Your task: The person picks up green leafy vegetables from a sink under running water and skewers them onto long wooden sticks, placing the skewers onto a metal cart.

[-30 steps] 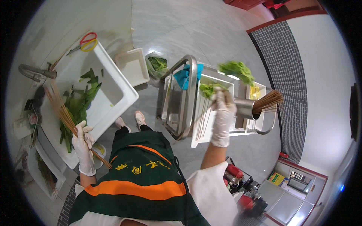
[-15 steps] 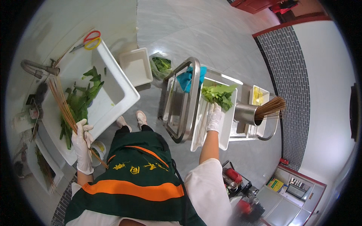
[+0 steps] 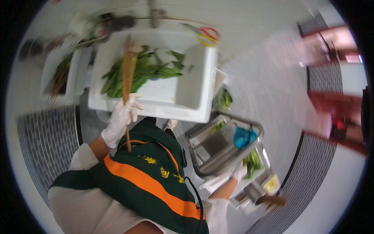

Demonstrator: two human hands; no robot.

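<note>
My left hand (image 3: 121, 117), in a pale glove, is closed round a bundle of thin wooden skewers (image 3: 127, 70). The bundle stands nearly upright across the front rim of a white sink (image 3: 193, 113), its lower end in front of my apron. Long green leaves (image 3: 142, 72) lie in the basin beyond that hand. At the lower right, my gloved right hand (image 3: 240, 171) reaches to a white tray (image 3: 212, 183) on a metal cart. It is at the near edge of leafy greens (image 3: 253, 163); motion smears its fingers, so their grip is unclear.
Scissors with red and yellow handles (image 3: 209, 36) rest on the sink's far right corner. A blue cloth (image 3: 244, 137) hangs on the cart (image 3: 230, 171). A metal canister of sticks (image 3: 272, 200) stands past the tray. Left of the sink is a white bin (image 3: 72, 78) with greens and skewers.
The view has swung left, so the sink now sits at the top middle and the cart at the lower right. My left hand keeps the skewers; my right hand stays by the tray's greens.
</note>
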